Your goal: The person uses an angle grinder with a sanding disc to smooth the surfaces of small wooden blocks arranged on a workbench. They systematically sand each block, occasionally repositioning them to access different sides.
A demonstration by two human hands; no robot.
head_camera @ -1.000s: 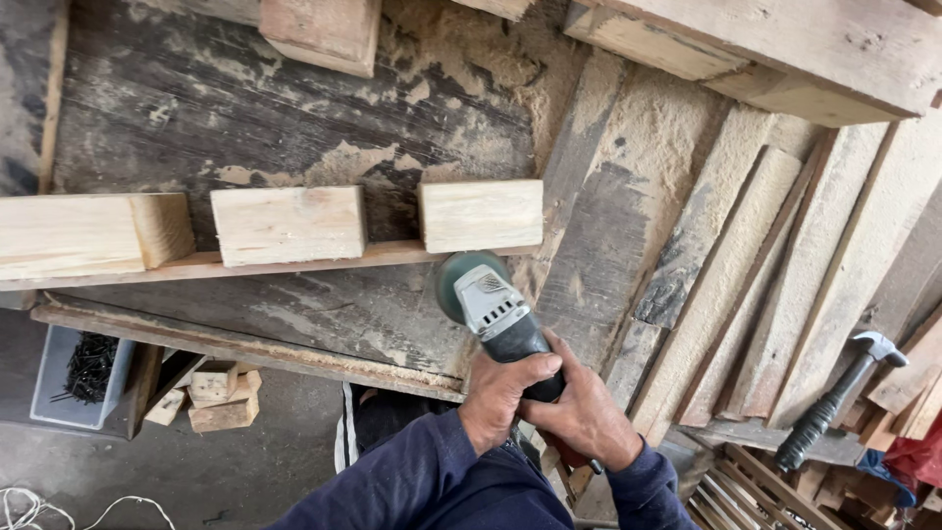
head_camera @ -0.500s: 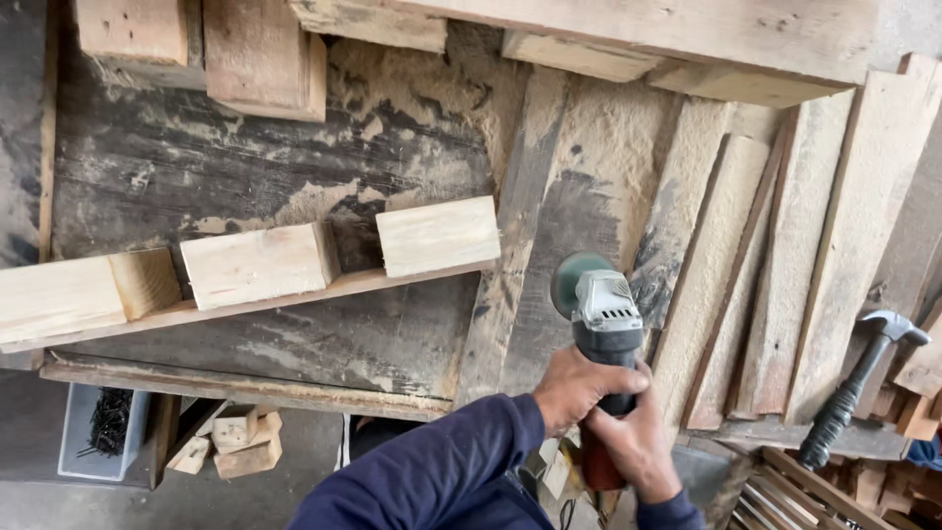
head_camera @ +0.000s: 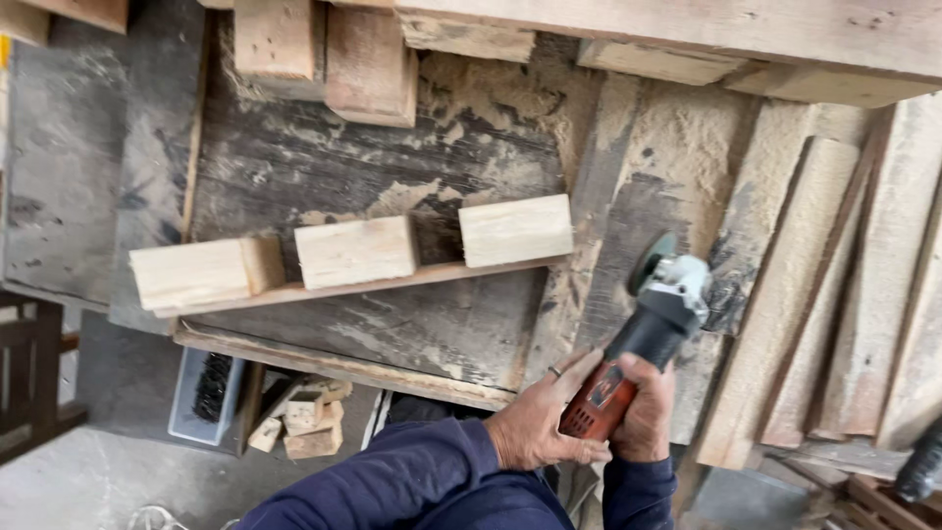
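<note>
The angle grinder [head_camera: 643, 339] – orange body, black neck, grey head – sits over the sawdust-strewn planks of the workbench [head_camera: 412, 324], its disc tilted up and to the right. The left hand [head_camera: 540, 422] wraps the orange rear, fingers curled tight, a ring showing; the right hand [head_camera: 643, 407] is clenched round the same body just beside it. Left of the tool, well apart, three pale wood blocks [head_camera: 355, 251] line up on a thin batten [head_camera: 392, 282]. Below the bench edge, offcuts [head_camera: 304, 422] lie beside a grey tray [head_camera: 201, 393] – compared with half a second ago, the grinder has swung further right, away from the blocks
</note>
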